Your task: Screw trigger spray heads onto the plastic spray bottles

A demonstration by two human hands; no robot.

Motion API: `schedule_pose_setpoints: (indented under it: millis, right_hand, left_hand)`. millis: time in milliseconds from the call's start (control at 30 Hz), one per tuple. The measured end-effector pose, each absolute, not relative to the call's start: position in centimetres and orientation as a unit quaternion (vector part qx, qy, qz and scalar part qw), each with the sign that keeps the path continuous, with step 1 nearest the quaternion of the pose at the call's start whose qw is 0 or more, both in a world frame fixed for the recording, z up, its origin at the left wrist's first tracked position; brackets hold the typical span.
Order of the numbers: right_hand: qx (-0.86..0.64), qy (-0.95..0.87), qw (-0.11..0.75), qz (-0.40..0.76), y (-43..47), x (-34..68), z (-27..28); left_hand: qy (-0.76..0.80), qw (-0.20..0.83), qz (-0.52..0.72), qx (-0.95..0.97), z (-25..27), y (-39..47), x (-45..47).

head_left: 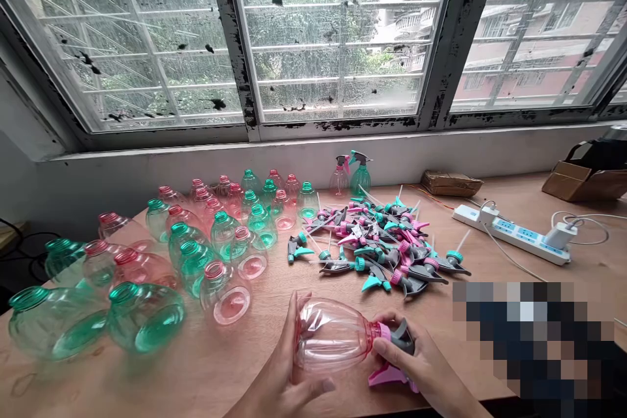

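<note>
A clear pink spray bottle (330, 334) lies sideways in the air near the table's front edge, its neck toward the right. My left hand (289, 359) cups its base, fingers behind and thumb along the lower side. With thumb and fingers closed, my right hand (416, 353) grips the pink collar of a grey and pink spray head (402, 338) at the bottle's mouth. The head's pink trigger (389, 375) points down toward me. Whether the collar is fully screwed on cannot be made out.
Several open green and pink bottles (147, 313) stand at left. A pile of spray heads (377, 241) lies in the middle. Two assembled spray bottles (360, 179) stand by the wall. A power strip (514, 233), a flat package (450, 183) and a cardboard box (588, 176) are at right.
</note>
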State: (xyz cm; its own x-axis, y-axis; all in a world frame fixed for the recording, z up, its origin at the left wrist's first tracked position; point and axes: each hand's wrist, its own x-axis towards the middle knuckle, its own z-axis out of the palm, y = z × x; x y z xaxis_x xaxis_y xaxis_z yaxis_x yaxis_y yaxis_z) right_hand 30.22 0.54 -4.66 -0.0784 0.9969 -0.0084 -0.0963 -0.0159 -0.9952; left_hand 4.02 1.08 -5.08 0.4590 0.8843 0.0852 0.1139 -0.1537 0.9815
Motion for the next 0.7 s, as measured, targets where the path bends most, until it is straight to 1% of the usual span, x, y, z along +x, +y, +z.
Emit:
schedule_pose_setpoints:
  millis: [133, 367, 700]
  right_hand:
    - [-0.46, -0.494, 0.497, 0.545, 0.51, 30.23, -4.51]
    - [-0.458, -0.479, 0.505, 0.553, 0.44, 30.1, -4.35]
    - [-0.457, -0.481, 0.498, 0.558, 0.44, 30.09, -4.4]
  left_hand:
    - [0.384, 0.532, 0.354, 0.666, -4.9, 1.15, 4.08]
    - [0.392, 0.494, 0.351, 0.693, -4.74, 1.17, 4.24]
    - [0.381, 0.532, 0.363, 0.663, -4.56, 1.03, 4.17]
